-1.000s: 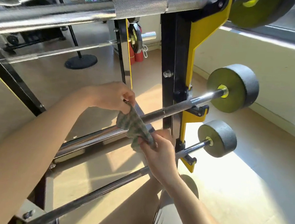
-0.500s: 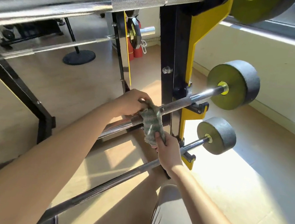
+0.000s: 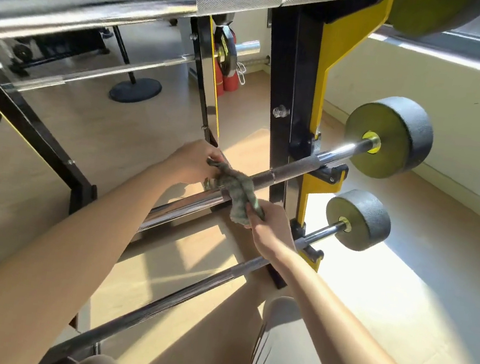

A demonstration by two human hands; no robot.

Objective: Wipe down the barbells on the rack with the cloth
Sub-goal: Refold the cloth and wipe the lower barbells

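**gymrat42:** The black-and-yellow rack (image 3: 283,64) carries several bars. The person is working on the middle barbell (image 3: 293,167), which rests across the rack with a dark weight plate (image 3: 393,135) on its far end. It looks heavy and rigid, so it probably won't budge under rubbing. The chrome stretch looks slick and the knurled part looks grippy.

**wipe_guy:** Yeah, no need to hold the bar itself. The cloth (image 3: 238,187) is the soft, floppy bit. It's slung over the middle barbell right where chrome meets knurl. The left hand (image 3: 192,159) pinches one end behind the bar. The right hand (image 3: 272,229) has its fingers (image 3: 259,212) curled round the other end below it. Gripping both ends seems the right way to hold it. It'll likely snag on the knurl, so keep it taut.
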